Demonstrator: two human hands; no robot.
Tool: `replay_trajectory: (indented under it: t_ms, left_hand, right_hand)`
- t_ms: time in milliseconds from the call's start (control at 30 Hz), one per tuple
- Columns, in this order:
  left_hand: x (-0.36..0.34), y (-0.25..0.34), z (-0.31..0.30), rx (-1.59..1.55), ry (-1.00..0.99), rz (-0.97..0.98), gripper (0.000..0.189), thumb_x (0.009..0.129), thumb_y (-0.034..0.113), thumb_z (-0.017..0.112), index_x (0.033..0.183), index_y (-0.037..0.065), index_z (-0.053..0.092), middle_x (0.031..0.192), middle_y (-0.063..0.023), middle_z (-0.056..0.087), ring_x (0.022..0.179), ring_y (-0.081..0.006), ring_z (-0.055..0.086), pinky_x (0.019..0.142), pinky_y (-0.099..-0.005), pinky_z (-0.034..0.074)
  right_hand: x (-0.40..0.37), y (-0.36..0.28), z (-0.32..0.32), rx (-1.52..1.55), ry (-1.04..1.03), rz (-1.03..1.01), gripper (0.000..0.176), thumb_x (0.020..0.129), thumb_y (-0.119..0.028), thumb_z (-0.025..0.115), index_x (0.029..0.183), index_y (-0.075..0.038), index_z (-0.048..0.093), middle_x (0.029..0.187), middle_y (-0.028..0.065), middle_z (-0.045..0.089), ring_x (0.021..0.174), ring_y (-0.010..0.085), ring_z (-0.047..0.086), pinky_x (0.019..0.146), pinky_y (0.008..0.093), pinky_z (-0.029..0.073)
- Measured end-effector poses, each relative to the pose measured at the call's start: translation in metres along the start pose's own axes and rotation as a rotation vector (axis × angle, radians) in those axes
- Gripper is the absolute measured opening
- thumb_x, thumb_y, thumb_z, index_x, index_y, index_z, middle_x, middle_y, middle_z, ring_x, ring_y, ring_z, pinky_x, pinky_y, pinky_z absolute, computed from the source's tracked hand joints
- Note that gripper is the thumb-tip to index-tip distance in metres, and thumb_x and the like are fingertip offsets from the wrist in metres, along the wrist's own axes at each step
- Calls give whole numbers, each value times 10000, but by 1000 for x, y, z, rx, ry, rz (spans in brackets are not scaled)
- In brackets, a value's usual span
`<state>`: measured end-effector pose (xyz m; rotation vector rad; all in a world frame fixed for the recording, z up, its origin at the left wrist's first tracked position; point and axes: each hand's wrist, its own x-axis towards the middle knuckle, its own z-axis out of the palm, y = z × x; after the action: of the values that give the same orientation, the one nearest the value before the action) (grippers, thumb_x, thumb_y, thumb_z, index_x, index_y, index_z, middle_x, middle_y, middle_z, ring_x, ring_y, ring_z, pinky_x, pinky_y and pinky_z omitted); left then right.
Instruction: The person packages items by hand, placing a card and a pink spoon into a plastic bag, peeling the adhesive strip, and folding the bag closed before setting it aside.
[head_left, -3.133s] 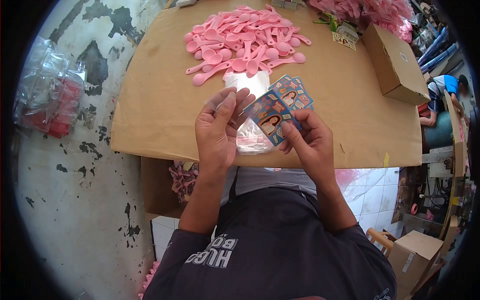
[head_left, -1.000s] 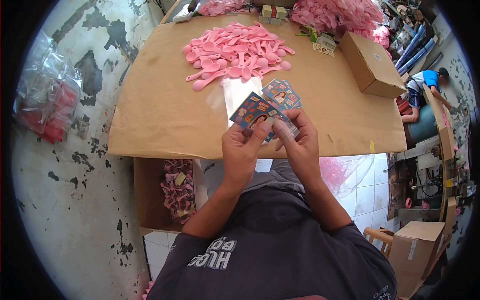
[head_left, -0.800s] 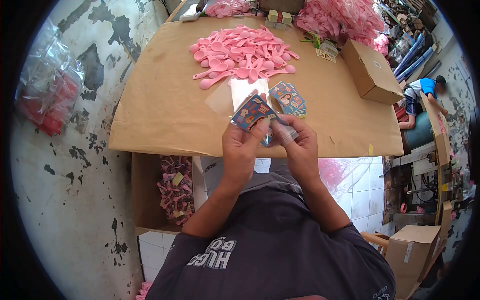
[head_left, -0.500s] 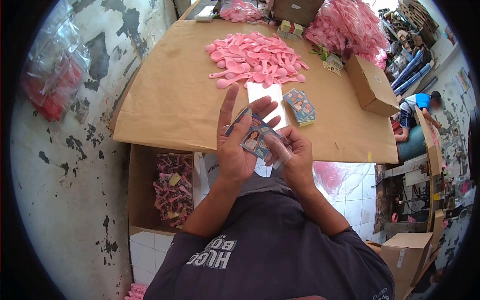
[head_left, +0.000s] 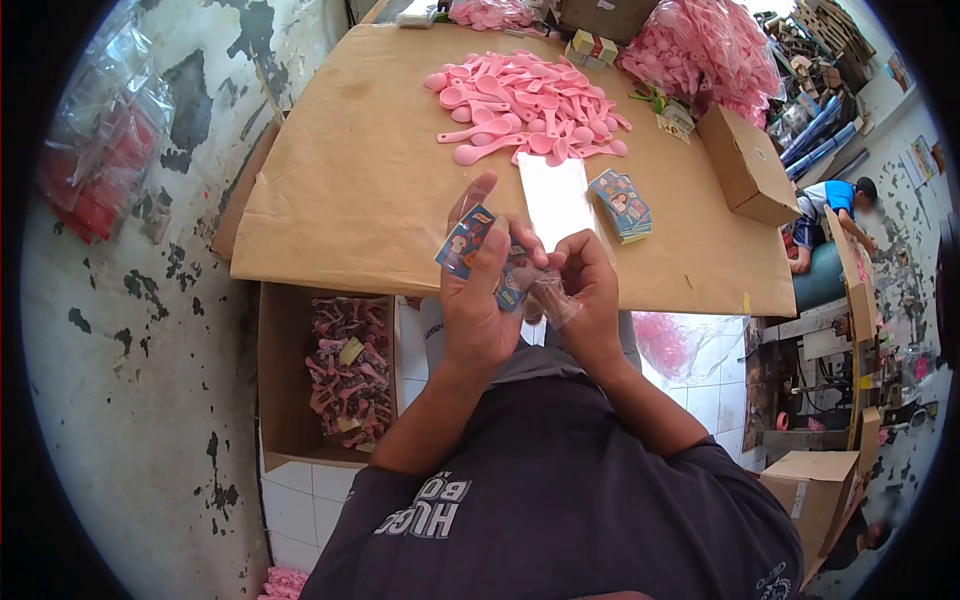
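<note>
My left hand (head_left: 478, 305) is closed around a blue printed card (head_left: 462, 243), its thumb lying across the card's face. Pinched in my right hand (head_left: 588, 295) is a clear plastic bag (head_left: 548, 295), crumpled over the card's lower end. Both hands meet just in front of the table's near edge. Beyond them, a white stack of sheets or bags (head_left: 555, 200) lies on the table, with a stack of blue printed cards (head_left: 625, 205) to its right. A heap of pink spoons (head_left: 535, 105) spreads further back.
Brown paper covers the table (head_left: 330, 190). An open carton (head_left: 285, 380) of packed pink pieces stands below left. On the table's right is a cardboard box (head_left: 750, 165), with a big bag of pink items (head_left: 700, 55) behind. Another person (head_left: 835, 205) sits at far right.
The plastic bag has shifted over the card's lower end, and my right hand has risen slightly. My left fingers have curled in closer to the card. The view has tilted a little.
</note>
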<state>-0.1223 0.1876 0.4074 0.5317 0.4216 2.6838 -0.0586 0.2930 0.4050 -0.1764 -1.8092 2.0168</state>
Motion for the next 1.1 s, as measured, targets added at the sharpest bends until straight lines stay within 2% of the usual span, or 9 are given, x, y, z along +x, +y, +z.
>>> replay_trajectory:
  t_ms: [100, 167, 233, 300, 433, 567, 633, 800, 1100]
  left_hand:
    - [6, 2, -8, 34, 58, -12, 495, 1087, 165, 551, 1536, 66, 368, 962, -67, 602, 860, -137, 622, 812, -345, 583]
    - [11, 1, -15, 53, 101, -10, 463, 1088, 175, 557, 1509, 63, 402, 949, -55, 593, 846, -124, 610, 803, -348, 578]
    - [17, 3, -24, 52, 207, -29, 461, 1087, 234, 570, 1490, 72, 415, 925, -21, 550, 783, -103, 558, 818, -351, 561]
    - [24, 7, -27, 55, 277, -33, 426, 1083, 257, 586, 1445, 79, 454, 903, 3, 544, 763, -86, 544, 802, -310, 539]
    - [36, 16, -41, 10, 394, -2, 372, 1065, 263, 625, 1375, 85, 520, 887, 4, 546, 759, -87, 537, 814, -289, 527]
    - [45, 13, -47, -15, 386, 59, 363, 1061, 266, 631, 1358, 84, 531, 899, -4, 561, 782, -98, 554, 830, -294, 532]
    - [46, 7, -46, 46, 379, 51, 404, 1057, 326, 635, 1357, 86, 508, 908, -9, 577, 794, -113, 566, 841, -328, 538]
    - [44, -11, -35, 95, 379, 37, 395, 1059, 322, 631, 1353, 85, 514, 916, -16, 576, 807, -118, 573, 858, -329, 540]
    - [40, -45, -19, 176, 308, 22, 393, 1064, 331, 617, 1350, 80, 518, 940, -25, 585, 838, -131, 592, 882, -344, 547]
  right_hand:
    - [6, -2, 1, -379, 110, -223, 243, 861, -29, 817, 1008, -63, 626, 900, 5, 566, 755, 85, 577, 616, 225, 478]
    - [14, -6, -3, -730, -2, -705, 374, 800, 18, 813, 1136, -95, 693, 937, 36, 596, 724, 150, 586, 616, 260, 493]
    - [20, -2, -14, -718, -84, -787, 423, 771, 36, 799, 1159, -118, 730, 968, 55, 629, 717, 198, 597, 614, 300, 511]
    - [22, -11, -25, -832, -325, -860, 316, 776, 29, 791, 1064, -93, 749, 992, 50, 648, 726, 184, 602, 626, 309, 520]
    - [46, -26, -57, -835, -282, -789, 246, 777, 18, 792, 1004, -62, 744, 906, 70, 664, 759, 206, 644, 652, 338, 535]
    - [115, -53, -116, -958, -120, -413, 131, 896, -33, 729, 1027, -40, 738, 961, 89, 727, 781, 204, 680, 694, 331, 539]
    - [160, -39, -154, -1080, -150, -421, 155, 900, -49, 719, 1055, -47, 734, 1024, 96, 733, 856, 229, 691, 732, 352, 550]
    - [215, 0, -186, -1388, -529, -731, 262, 933, -110, 690, 1194, -131, 695, 1129, 79, 676, 984, 285, 662, 845, 429, 548]
    - [250, 8, -201, -1495, -726, -676, 236, 954, -176, 653, 1189, -173, 671, 1054, 70, 629, 1022, 268, 646, 837, 427, 549]
